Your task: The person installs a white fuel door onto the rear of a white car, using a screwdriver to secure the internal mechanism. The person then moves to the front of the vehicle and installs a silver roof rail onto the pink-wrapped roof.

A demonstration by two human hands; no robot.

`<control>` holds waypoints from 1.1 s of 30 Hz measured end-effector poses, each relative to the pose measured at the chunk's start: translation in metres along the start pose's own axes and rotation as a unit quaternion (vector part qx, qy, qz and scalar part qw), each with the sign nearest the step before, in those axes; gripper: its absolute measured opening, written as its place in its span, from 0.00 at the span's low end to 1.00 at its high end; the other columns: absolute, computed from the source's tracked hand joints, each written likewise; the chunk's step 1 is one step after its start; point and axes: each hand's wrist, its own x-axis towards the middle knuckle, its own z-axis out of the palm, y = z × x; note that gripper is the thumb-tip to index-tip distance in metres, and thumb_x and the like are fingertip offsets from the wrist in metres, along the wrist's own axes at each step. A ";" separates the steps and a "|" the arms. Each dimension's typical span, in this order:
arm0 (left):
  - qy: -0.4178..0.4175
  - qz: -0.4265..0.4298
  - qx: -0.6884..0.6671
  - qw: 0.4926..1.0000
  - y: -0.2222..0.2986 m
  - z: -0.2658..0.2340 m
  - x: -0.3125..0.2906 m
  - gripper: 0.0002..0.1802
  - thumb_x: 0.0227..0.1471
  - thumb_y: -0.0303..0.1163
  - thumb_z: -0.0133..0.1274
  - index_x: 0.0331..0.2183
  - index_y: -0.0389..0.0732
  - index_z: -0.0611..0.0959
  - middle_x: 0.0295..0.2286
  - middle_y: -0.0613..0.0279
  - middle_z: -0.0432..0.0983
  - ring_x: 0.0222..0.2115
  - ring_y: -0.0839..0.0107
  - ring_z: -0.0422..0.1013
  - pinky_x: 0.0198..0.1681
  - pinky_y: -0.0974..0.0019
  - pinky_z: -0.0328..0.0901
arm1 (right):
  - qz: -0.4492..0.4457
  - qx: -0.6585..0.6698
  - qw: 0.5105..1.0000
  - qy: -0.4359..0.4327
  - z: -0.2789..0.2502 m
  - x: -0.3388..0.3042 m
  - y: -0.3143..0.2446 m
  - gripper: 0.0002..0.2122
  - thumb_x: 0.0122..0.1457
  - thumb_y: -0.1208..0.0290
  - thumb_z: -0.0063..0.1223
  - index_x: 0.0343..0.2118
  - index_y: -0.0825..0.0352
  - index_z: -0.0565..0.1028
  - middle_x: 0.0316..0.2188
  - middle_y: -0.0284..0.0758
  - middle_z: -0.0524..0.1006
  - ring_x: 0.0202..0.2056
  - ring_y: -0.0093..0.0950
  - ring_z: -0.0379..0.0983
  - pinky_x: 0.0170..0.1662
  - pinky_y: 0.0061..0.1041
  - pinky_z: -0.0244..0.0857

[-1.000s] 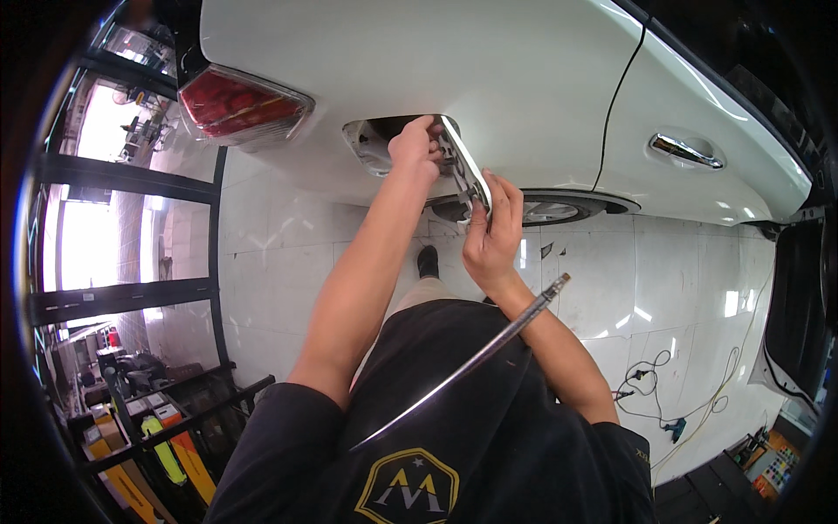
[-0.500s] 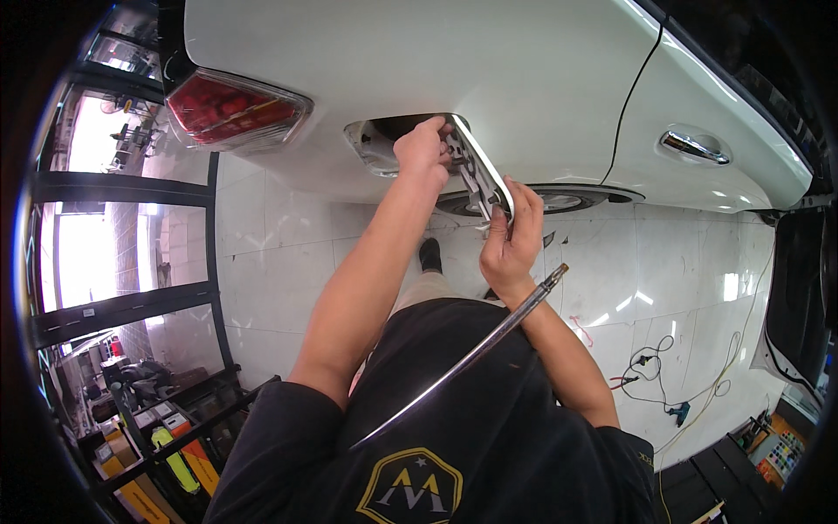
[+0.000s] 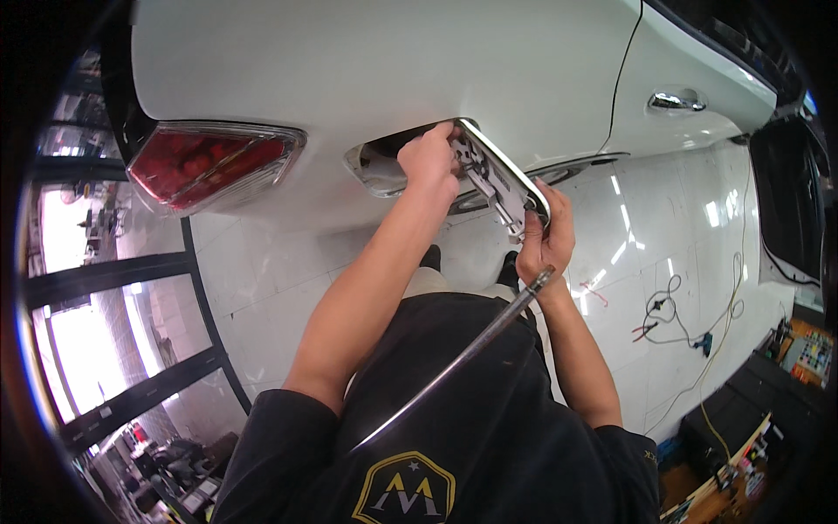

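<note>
A white fuel door (image 3: 511,179) stands swung out from the car's side, its inner face with a hinge arm and bracket toward me. My right hand (image 3: 548,231) pinches its outer end, thumb on the inside and fingers over the outside. At the opposite end, by the fuel filler recess (image 3: 380,166), my left hand (image 3: 429,157) is closed with curled fingers against the door's edge. Some of its fingertips are hidden. A shiny metal rod (image 3: 454,362) slants across my dark shirt, its upper tip passing in front of my right wrist.
The white car body (image 3: 367,61) fills the far side, with a red tail light (image 3: 218,166) at left and a door handle (image 3: 676,100) at right. Cables (image 3: 668,306) lie on the tiled floor (image 3: 271,253). Black-framed glass panels (image 3: 113,341) stand at left; a dark workbench (image 3: 733,410) is at lower right.
My right hand and the fuel door's outer end have shifted right and slightly nearer in the picture. The view has turned, and the tail light looks larger. Both hands keep their places on the door.
</note>
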 end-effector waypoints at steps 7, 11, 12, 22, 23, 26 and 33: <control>-0.014 0.083 0.087 0.993 -0.002 -0.003 0.005 0.06 0.49 0.23 0.62 0.26 0.31 0.81 0.26 0.60 0.78 0.19 0.74 0.67 0.21 0.65 0.60 | -0.010 -0.045 0.999 0.026 0.011 -0.008 -0.020 0.18 0.59 0.87 0.49 0.53 0.74 0.74 0.47 0.49 0.75 0.45 0.42 0.75 0.48 0.33 0.70; 0.007 0.103 0.049 0.993 -0.007 -0.001 0.011 0.05 0.47 0.20 0.62 0.26 0.31 0.81 0.28 0.59 0.79 0.23 0.71 0.72 0.26 0.63 0.66 | 0.010 -0.024 0.999 0.027 0.021 -0.014 -0.033 0.18 0.59 0.86 0.52 0.53 0.73 0.75 0.46 0.48 0.75 0.43 0.40 0.76 0.42 0.31 0.71; 0.018 0.106 0.046 0.993 -0.008 0.001 0.010 0.05 0.46 0.19 0.62 0.26 0.30 0.81 0.28 0.59 0.79 0.24 0.70 0.73 0.27 0.62 0.67 | 0.011 -0.016 0.999 0.029 0.023 -0.015 -0.034 0.18 0.59 0.86 0.52 0.53 0.73 0.74 0.46 0.48 0.75 0.42 0.39 0.75 0.41 0.31 0.71; 0.016 0.072 0.124 0.989 -0.003 -0.008 0.019 0.05 0.53 0.27 0.62 0.29 0.37 0.82 0.20 0.65 0.69 0.17 0.76 0.61 0.16 0.67 0.53 | 0.010 0.071 0.997 0.029 0.020 -0.018 -0.021 0.23 0.54 0.88 0.53 0.56 0.70 0.74 0.46 0.45 0.74 0.41 0.40 0.74 0.42 0.30 0.70; 0.005 0.062 0.107 0.992 -0.002 -0.012 0.024 0.05 0.54 0.29 0.62 0.31 0.38 0.83 0.21 0.67 0.68 0.18 0.76 0.60 0.17 0.70 0.54 | 0.011 0.080 0.996 0.027 0.022 -0.018 -0.021 0.25 0.53 0.89 0.53 0.56 0.69 0.74 0.46 0.45 0.73 0.41 0.41 0.74 0.43 0.32 0.71; -0.037 0.075 0.143 0.986 0.000 -0.026 0.046 0.08 0.56 0.28 0.59 0.36 0.33 0.83 0.29 0.56 0.77 0.26 0.66 0.74 0.26 0.61 0.70 | -0.009 0.091 0.995 0.048 0.022 -0.018 -0.024 0.28 0.49 0.90 0.53 0.57 0.68 0.74 0.45 0.45 0.73 0.43 0.43 0.72 0.45 0.35 0.71; -0.047 0.104 0.260 0.959 0.010 -0.001 0.017 0.14 0.58 0.27 0.47 0.41 0.27 0.81 0.38 0.43 0.80 0.37 0.50 0.79 0.41 0.50 0.76 | -0.002 0.134 0.988 0.071 0.017 -0.015 -0.016 0.22 0.50 0.84 0.53 0.51 0.71 0.75 0.41 0.43 0.72 0.43 0.43 0.71 0.47 0.38 0.68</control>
